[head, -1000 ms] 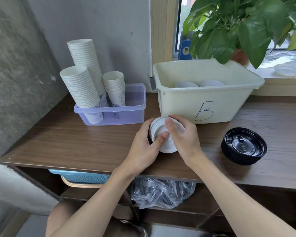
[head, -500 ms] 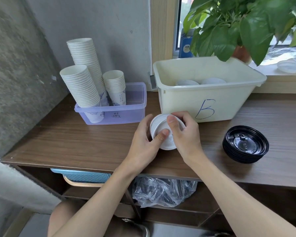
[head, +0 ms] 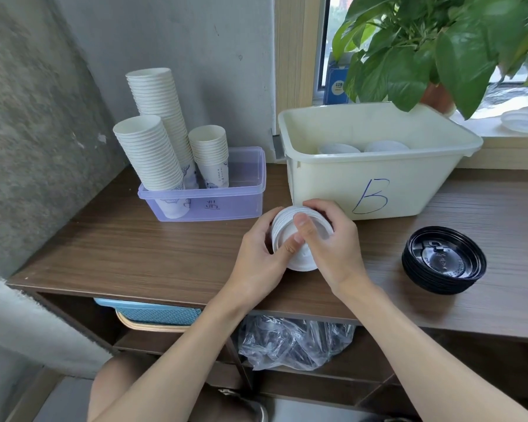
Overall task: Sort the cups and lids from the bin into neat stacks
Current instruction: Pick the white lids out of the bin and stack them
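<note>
— What's behind the brown wood-grain tabletop (head: 150, 248)?
— A smooth grey wall (head: 195, 56). A rougher concrete wall (head: 28, 132) runs along the left.
— And to the right?
— A window (head: 333, 35) in a pale wooden frame (head: 293, 50), with daylight coming in and a leafy plant (head: 439, 50) by the sill (head: 512, 153).
— Underneath?
— A dark wooden shelf (head: 165, 342), a blue basket (head: 153, 312) and a crumpled clear plastic bag (head: 293, 342).

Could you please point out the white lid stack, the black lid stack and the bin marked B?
white lid stack (head: 282, 226): head view, top lid's face
black lid stack (head: 444, 260): head view, top lid's centre
bin marked B (head: 326, 184): head view, front wall
</note>
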A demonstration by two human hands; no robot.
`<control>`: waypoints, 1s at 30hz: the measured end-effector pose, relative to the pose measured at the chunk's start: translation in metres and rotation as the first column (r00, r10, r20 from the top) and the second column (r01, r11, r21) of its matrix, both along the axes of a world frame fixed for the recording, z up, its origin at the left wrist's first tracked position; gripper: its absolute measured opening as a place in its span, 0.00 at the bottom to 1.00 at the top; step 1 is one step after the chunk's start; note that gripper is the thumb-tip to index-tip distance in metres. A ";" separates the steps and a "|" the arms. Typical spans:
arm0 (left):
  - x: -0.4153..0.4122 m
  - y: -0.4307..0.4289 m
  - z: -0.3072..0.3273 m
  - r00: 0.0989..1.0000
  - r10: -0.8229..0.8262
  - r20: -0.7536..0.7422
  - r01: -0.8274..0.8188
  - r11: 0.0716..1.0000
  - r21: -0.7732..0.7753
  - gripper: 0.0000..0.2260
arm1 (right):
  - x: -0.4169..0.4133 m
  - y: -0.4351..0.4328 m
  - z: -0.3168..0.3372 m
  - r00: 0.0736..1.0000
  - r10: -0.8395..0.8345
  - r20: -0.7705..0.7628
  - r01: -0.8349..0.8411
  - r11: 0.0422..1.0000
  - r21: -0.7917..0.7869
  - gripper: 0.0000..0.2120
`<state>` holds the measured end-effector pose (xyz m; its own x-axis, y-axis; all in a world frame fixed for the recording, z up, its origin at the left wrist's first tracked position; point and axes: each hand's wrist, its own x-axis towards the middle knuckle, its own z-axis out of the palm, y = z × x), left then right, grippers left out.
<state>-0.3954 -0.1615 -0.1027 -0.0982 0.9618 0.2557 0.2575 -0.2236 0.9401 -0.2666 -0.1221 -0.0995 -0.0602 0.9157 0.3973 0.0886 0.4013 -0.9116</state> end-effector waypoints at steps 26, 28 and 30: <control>0.000 0.000 -0.004 1.000 0.001 -0.032 0.000 1.000 0.028 0.17 | 0.001 -0.001 -0.001 0.995 -0.093 0.018 0.093 0.995 0.030 0.19; 0.000 0.000 -0.005 0.999 0.000 -0.050 0.003 0.999 0.043 0.14 | 0.000 -0.001 -0.002 0.996 -0.087 0.018 0.086 0.995 0.039 0.17; 0.001 -0.001 -0.004 0.997 -0.001 -0.073 0.006 0.998 0.067 0.12 | -0.001 -0.001 -0.003 0.995 -0.094 0.026 0.093 0.994 0.052 0.15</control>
